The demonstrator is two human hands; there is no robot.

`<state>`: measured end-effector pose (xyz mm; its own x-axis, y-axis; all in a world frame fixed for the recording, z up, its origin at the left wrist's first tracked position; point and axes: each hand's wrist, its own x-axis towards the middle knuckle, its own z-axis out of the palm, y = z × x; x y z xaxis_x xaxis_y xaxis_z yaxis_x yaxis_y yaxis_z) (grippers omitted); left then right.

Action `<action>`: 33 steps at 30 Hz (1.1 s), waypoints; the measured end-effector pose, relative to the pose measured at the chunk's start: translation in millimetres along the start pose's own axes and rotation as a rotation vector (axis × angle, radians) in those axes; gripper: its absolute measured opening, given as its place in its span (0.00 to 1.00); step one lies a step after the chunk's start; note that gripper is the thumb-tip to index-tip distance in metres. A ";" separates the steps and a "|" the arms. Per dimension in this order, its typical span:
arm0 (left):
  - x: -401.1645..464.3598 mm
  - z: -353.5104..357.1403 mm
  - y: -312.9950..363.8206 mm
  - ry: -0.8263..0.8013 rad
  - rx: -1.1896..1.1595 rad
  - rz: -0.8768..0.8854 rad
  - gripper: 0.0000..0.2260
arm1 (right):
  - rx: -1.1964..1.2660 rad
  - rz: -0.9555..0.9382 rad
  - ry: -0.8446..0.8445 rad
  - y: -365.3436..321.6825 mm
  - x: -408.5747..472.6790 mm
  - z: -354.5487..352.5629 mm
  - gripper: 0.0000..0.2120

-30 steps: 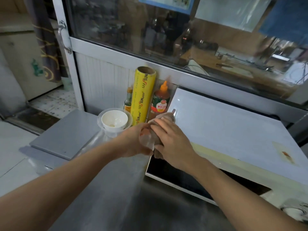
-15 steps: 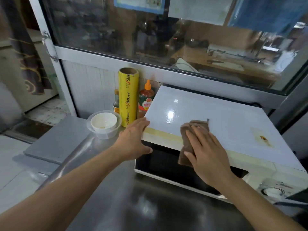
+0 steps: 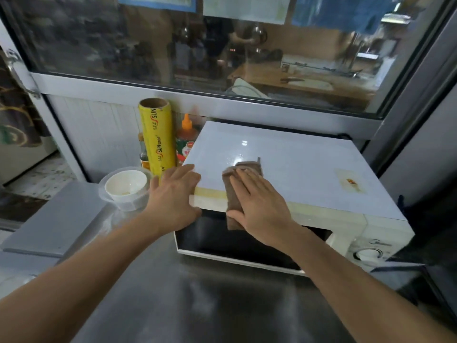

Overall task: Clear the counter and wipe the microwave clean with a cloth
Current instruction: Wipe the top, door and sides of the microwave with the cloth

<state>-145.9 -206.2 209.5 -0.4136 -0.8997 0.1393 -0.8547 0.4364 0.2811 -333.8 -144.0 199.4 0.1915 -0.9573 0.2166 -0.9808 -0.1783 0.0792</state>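
Stage: wiping is in hand; clearing of the worktop (image 3: 197, 305) appears largely done, judged from the bare steel in front of the microwave (image 3: 296, 174).
Right hand (image 3: 257, 201): fingers straight and spread, palm pressing a folded brown cloth (image 3: 243, 167) flat on the front edge of the microwave top; the cloth's lower end hangs over the dark door.
Left hand (image 3: 173, 196): open, fingers extended, resting on the microwave's near left corner, apparently to steady it.
Microwave top: glossy near the cloth; a yellowish stained label (image 3: 351, 180) sits well apart to the right, not yet reached.
Left to do: the right part of the top, the door and the control panel with its knob (image 3: 368, 253), by this judgement.
Remaining items: a cling-film roll (image 3: 155, 139), a sauce bottle (image 3: 185, 142) and a white bowl in a clear container (image 3: 126, 186) stand just left of the microwave.
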 end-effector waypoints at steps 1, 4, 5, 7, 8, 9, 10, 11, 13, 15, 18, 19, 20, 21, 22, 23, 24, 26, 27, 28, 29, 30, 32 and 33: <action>1.5 4.1 10.4 -0.004 0.003 0.048 0.31 | 0.002 0.031 -0.007 15.8 -14.7 -1.8 0.35; 7.0 15.8 38.8 -0.051 0.012 0.110 0.33 | -0.013 0.136 -0.028 67.9 -61.9 -10.0 0.34; 8.8 18.2 43.1 -0.046 0.019 0.105 0.33 | -0.027 0.169 -0.034 83.1 -76.2 -12.9 0.34; 11.2 19.2 44.1 -0.011 0.009 0.092 0.32 | -0.052 0.238 -0.035 103.0 -97.3 -17.9 0.35; 11.7 18.6 42.4 0.002 -0.004 0.088 0.31 | -0.061 0.269 -0.021 107.1 -102.8 -18.6 0.35; 12.1 17.9 40.7 0.008 -0.013 0.087 0.30 | -0.070 0.289 -0.001 107.1 -104.4 -17.7 0.34; 12.6 17.4 39.1 0.009 -0.016 0.087 0.30 | -0.083 0.295 0.024 103.7 -102.3 -15.5 0.33; 13.4 17.0 38.3 0.007 -0.014 0.090 0.29 | -0.104 0.285 0.066 96.8 -97.7 -13.0 0.32; 15.0 17.3 37.2 0.007 -0.011 0.098 0.29 | -0.134 0.208 0.151 74.6 -82.2 -6.9 0.31; 16.1 17.8 35.4 0.015 -0.006 0.096 0.29 | -0.119 0.101 0.170 48.5 -58.7 -0.2 0.30; 18.4 15.2 33.9 0.014 0.026 0.099 0.29 | -0.071 0.046 0.104 23.6 -26.3 1.5 0.34; 19.3 13.1 34.0 0.005 0.044 0.101 0.29 | -0.043 0.026 0.097 23.9 -21.6 1.3 0.35; 19.9 10.6 34.4 -0.010 0.069 0.101 0.29 | -0.027 0.013 0.088 28.2 -21.5 0.7 0.36; 20.2 8.5 35.4 -0.029 0.096 0.099 0.29 | -0.029 0.006 0.080 35.1 -26.6 -0.8 0.36; 20.3 7.0 36.6 -0.049 0.124 0.096 0.29 | -0.042 0.015 0.067 44.5 -34.9 -2.9 0.37; 20.4 5.9 38.9 -0.066 0.148 0.092 0.29 | -0.057 0.039 0.050 56.2 -46.1 -5.1 0.37; 19.9 5.9 42.5 -0.078 0.165 0.088 0.30 | -0.067 0.076 0.036 69.7 -59.3 -7.3 0.38; 18.4 8.7 55.6 -0.065 0.160 0.099 0.31 | -0.087 0.158 0.017 100.7 -89.5 -12.1 0.38; 17.5 11.8 65.2 -0.043 0.139 0.122 0.31 | -0.089 0.199 0.008 116.5 -105.2 -14.9 0.37; 16.7 15.9 76.6 -0.019 0.115 0.158 0.31 | -0.082 0.239 0.005 131.9 -120.0 -18.1 0.36; 16.7 20.6 89.5 0.000 0.097 0.205 0.31 | -0.076 0.277 0.012 146.1 -134.1 -21.0 0.35; 16.9 25.9 103.5 0.004 0.084 0.256 0.31 | -0.072 0.314 0.018 158.6 -147.2 -23.3 0.35; 18.8 37.2 132.1 -0.018 0.054 0.335 0.30 | -0.048 0.393 0.021 176.4 -168.4 -25.7 0.34; 20.3 42.2 145.3 -0.031 0.044 0.357 0.29 | -0.020 0.437 0.027 181.8 -175.6 -25.2 0.34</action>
<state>-291.8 -161.1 213.1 -0.6971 -0.6908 0.1921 -0.6671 0.7231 0.1791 -544.8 -2.6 200.2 -0.2405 -0.9353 0.2597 -0.9690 0.2471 -0.0071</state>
